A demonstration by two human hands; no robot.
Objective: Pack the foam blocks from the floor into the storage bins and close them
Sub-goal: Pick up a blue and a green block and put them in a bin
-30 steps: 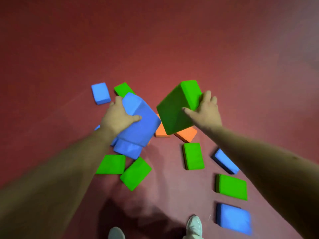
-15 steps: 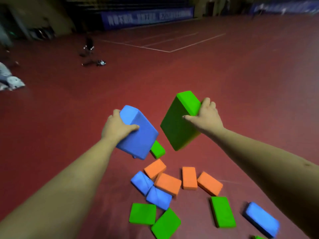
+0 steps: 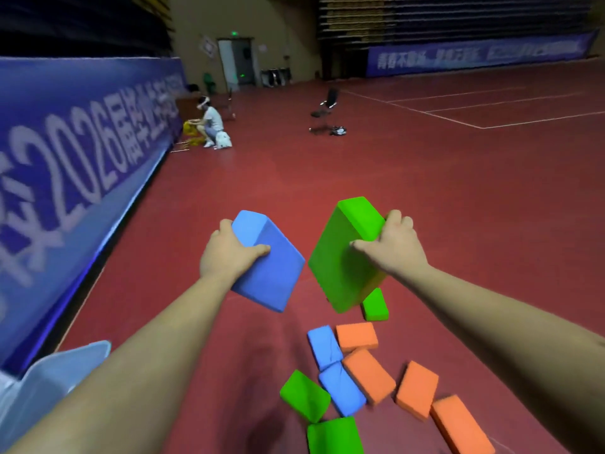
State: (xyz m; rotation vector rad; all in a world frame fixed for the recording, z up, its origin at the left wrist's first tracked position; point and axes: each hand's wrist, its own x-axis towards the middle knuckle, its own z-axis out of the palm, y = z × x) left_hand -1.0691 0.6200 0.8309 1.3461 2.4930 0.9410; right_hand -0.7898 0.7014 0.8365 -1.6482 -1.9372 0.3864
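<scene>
— Where are the blocks?
— The left hand [image 3: 226, 253] grips a blue block [image 3: 271, 270] and the right hand [image 3: 393, 247] grips a green block [image 3: 340, 260], side by side in the air. Loose blocks [image 3: 368, 375] lie on the floor [image 3: 458, 191] below the right hand.
— And the pale bin [image 3: 59, 371]?
— Beside the left forearm.

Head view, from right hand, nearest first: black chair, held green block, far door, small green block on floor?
1. Held green block, in the right hand.
2. Small green block, floor below it.
3. Black chair, mid-court.
4. Door, back wall.
</scene>
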